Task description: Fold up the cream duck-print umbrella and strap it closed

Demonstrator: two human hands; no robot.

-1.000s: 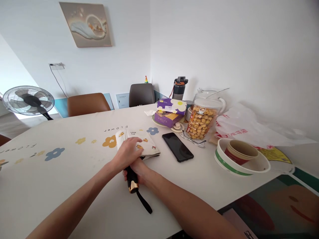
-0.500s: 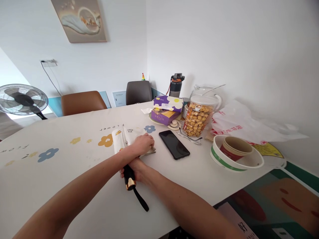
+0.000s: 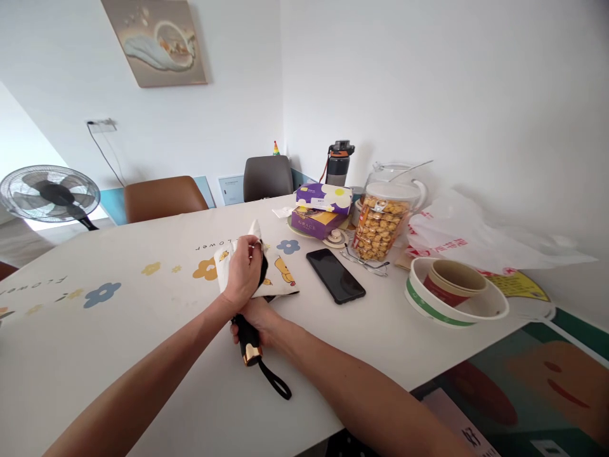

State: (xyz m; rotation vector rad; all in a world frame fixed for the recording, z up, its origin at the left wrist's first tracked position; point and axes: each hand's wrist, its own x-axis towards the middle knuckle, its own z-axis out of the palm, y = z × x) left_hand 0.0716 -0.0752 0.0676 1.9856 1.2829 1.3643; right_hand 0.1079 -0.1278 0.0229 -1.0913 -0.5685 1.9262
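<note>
A folded umbrella lies over the table, its white canopy (image 3: 280,279) printed with small yellow cartoon figures and dark on the inner side. Its black handle (image 3: 246,336) has a gold band and a black wrist strap, and points toward me. My right hand (image 3: 259,317) is wrapped round the umbrella near the top of the handle, its fingers partly hidden. Above it, my left hand (image 3: 245,266) pinches a fold of the canopy, with a white tip of cloth standing up beyond the fingers. The left wrist crosses close over the right hand.
Right of the umbrella lies a black phone (image 3: 335,275). Beyond are glasses (image 3: 366,263), a snack jar (image 3: 383,222), a tissue pack (image 3: 323,198) on a purple box (image 3: 316,222), and a bottle (image 3: 338,165). Paper bowls (image 3: 428,311) and a plastic bag (image 3: 466,228) stand at right.
My left hand has moved left from the canopy's right side and lifted a fold, baring its dark inner side. My right hand keeps its grip. The view has shifted slightly.
</note>
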